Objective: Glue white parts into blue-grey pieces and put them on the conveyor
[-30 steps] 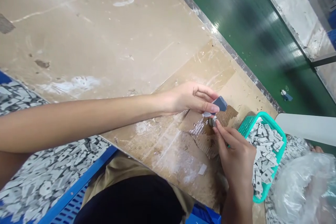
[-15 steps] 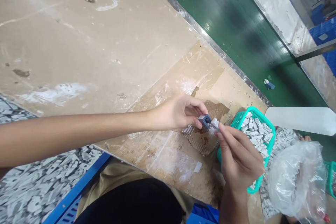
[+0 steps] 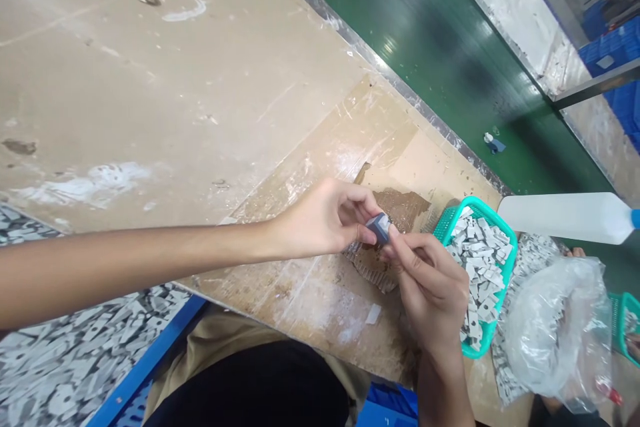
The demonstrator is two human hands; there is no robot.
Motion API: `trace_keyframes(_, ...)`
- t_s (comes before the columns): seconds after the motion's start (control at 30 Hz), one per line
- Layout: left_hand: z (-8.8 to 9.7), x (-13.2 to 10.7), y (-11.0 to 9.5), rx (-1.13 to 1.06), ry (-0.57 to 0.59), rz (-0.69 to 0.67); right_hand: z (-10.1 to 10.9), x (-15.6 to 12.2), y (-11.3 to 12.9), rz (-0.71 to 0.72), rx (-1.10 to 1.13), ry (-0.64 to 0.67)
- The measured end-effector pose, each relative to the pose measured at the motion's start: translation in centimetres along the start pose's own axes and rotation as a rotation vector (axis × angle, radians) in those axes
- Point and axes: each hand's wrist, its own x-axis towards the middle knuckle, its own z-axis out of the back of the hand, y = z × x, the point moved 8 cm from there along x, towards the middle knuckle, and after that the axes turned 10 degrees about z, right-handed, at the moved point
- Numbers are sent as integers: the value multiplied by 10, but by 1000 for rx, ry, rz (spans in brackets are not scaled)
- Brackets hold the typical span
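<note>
Between the thumb and fingers of my left hand (image 3: 345,217) is a small dark blue-grey plastic housing (image 3: 377,229). My right hand (image 3: 433,280) is pinched against its near right side, thumb and fingertips closed on a small light-grey plastic piece (image 3: 384,220). That piece sits in or against the opening of the housing; how deep, I cannot tell, since the fingertips cover part of it. Both hands are above a worn sheet of brown cardboard (image 3: 400,207). To the right of my right hand stands a green basket (image 3: 511,260) holding many light-grey pieces (image 3: 480,260).
A blue crate (image 3: 150,353) full of grey parts is at lower left. Beyond the basket are a white bottle (image 3: 565,217) and a clear plastic bag (image 3: 545,333). Another person's hand (image 3: 633,345) shows at far right. A green strip (image 3: 400,33) runs past the table (image 3: 175,100).
My right hand has moved left and brought the light-grey piece from just outside the housing up into or against its opening. The view has shifted slightly.
</note>
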Motion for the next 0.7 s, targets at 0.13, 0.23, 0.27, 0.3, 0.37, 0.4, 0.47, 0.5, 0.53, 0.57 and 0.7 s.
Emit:
trace_keyframes(0.13,5,2,3,57,-51,14,-6,7,-2,-14,28,2)
trace_keyframes(0.23,2,6,3,145,-27,0,-7,11,-6,-38,34,13)
trace_keyframes(0.27,0,7,2,152,-9,-16,-3,11,-8,-59,34,14)
trace_keyframes(0.3,-2,7,0,140,8,-27,5,10,-10,-83,28,-5)
trace_keyframes(0.37,-2,8,-2,62,23,-15,35,4,-16,-140,-15,-112)
trace_keyframes(0.4,0,8,-3,5,22,7,56,-3,-19,-166,-69,-201)
trace_keyframes(0.47,8,7,-5,-96,-21,30,96,-18,-22,-220,-228,-349)
trace_keyframes(0.5,13,7,-8,-129,-62,30,109,-26,-26,-262,-313,-354)
trace_keyframes(0.53,20,7,-10,-146,-112,35,115,-31,-32,-315,-383,-310)
trace_keyframes(0.57,25,8,-13,-146,-162,50,116,-36,-40,-374,-438,-233)
trace_keyframes(0.7,39,27,-33,-24,-305,99,89,-39,-71,-509,-563,96)
